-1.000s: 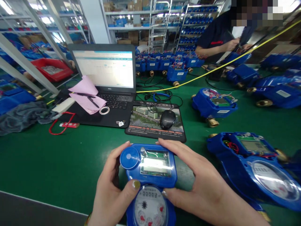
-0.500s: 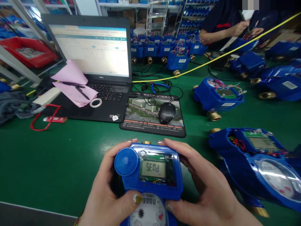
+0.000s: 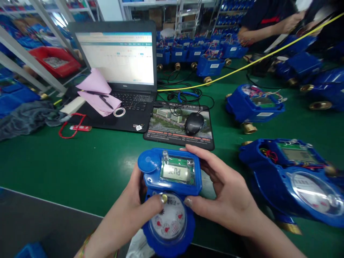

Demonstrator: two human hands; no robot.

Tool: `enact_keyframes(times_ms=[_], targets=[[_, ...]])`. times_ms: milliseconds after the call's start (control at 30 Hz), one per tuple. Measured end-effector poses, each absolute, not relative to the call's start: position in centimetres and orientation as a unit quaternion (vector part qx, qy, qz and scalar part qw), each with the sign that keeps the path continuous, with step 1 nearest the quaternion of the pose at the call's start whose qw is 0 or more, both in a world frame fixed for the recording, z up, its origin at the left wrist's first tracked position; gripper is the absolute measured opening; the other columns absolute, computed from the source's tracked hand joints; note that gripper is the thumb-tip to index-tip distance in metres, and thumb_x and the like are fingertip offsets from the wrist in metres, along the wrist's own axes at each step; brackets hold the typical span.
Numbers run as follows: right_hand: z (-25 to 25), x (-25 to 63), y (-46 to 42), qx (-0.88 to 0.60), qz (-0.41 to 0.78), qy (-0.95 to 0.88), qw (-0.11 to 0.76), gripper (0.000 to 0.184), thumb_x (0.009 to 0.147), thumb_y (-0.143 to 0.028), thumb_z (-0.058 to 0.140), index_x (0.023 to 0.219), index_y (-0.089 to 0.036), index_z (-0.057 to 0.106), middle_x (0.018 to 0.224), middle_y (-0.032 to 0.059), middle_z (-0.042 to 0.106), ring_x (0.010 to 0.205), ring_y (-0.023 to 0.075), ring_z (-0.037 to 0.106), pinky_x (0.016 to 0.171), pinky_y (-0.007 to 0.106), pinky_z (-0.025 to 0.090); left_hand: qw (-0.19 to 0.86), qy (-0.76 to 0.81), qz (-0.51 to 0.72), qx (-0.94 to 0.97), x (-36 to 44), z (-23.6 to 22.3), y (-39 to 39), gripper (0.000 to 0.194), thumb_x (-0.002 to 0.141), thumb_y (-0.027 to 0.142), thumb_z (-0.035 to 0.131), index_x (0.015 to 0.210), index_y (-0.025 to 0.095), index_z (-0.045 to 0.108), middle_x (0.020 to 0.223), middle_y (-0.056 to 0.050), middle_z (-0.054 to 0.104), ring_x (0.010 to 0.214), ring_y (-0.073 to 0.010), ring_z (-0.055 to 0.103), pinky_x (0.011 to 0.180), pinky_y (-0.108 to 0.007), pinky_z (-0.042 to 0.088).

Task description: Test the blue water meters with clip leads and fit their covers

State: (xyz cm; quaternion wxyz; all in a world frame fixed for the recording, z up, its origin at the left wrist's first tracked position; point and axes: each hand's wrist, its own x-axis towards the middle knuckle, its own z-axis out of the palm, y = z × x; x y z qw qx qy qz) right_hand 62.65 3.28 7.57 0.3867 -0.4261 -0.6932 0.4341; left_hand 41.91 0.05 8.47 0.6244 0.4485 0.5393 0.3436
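A blue water meter (image 3: 172, 186) is held between my two hands near the table's front edge. Its upper part has a small lit display under a clear window and a round blue cap; its lower part is a round dial with red pointers. My left hand (image 3: 134, 204) grips the left side, the thumb lying over the top of the dial. My right hand (image 3: 223, 190) closes on the right side, fingers at the far edge and thumb at the seam between display and dial. The meter's underside is hidden.
A laptop (image 3: 115, 57) stands at the back left, pink papers (image 3: 100, 102) on its keyboard. A mouse (image 3: 194, 123) rests on a printed mouse pad (image 3: 161, 134). An opened larger meter (image 3: 292, 179) lies at right. A yellow cable (image 3: 242, 75) crosses behind; a co-worker's hand (image 3: 292, 23) is beyond.
The meter's display went from washed out by glare to showing characters, and its tilt has varied. My left fingers at the far edge have slipped out of sight behind the meter. The view has shifted.
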Motion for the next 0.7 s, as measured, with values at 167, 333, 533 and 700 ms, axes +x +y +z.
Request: enact_keyframes(times_ms=[167,333,533,700], targets=[[7.5,62.6,3.5,-0.429,0.439,-0.682,0.398,0.068,0.070,-0.029,0.076,0.132,-0.023,0.049,0.129,0.0059,0.058,0.114,0.0248,0.059,0.097,0.037,0.051,0.547,0.580,0.351,0.491,42.9,9.8,0.4,0.061,0.075,0.019,0.063,0.129,0.027,0.037,0.116,-0.001,0.061,0.103,-0.0235,0.060,0.084,-0.031,0.050],[7.8,62.4,3.6,-0.421,0.445,-0.675,0.412,0.068,0.068,-0.030,0.074,0.130,-0.018,0.051,0.129,0.0083,0.058,0.114,0.0257,0.059,0.097,0.037,0.051,0.469,0.590,0.363,0.547,43.1,10.0,1.1,0.048,0.073,0.023,0.066,0.117,0.022,0.047,0.107,0.000,0.063,0.097,-0.0227,0.060,0.085,-0.032,0.048],[7.8,62.3,4.1,-0.420,0.444,-0.669,0.423,0.066,0.066,-0.029,0.073,0.128,-0.015,0.053,0.128,0.0099,0.059,0.113,0.0256,0.060,0.097,0.036,0.051,0.434,0.579,0.377,0.578,42.9,9.9,1.3,0.045,0.075,0.028,0.066,0.117,0.019,0.050,0.110,-0.003,0.064,0.100,-0.0247,0.059,0.086,-0.035,0.046],[8.2,62.3,4.6,-0.411,0.466,-0.660,0.422,0.067,0.065,-0.032,0.076,0.126,-0.015,0.054,0.125,0.0096,0.061,0.109,0.0244,0.062,0.098,0.036,0.051,0.415,0.582,0.354,0.603,42.8,9.8,1.2,0.043,0.078,0.024,0.062,0.119,0.020,0.049,0.113,-0.003,0.062,0.100,-0.0247,0.059,0.089,-0.038,0.044]])
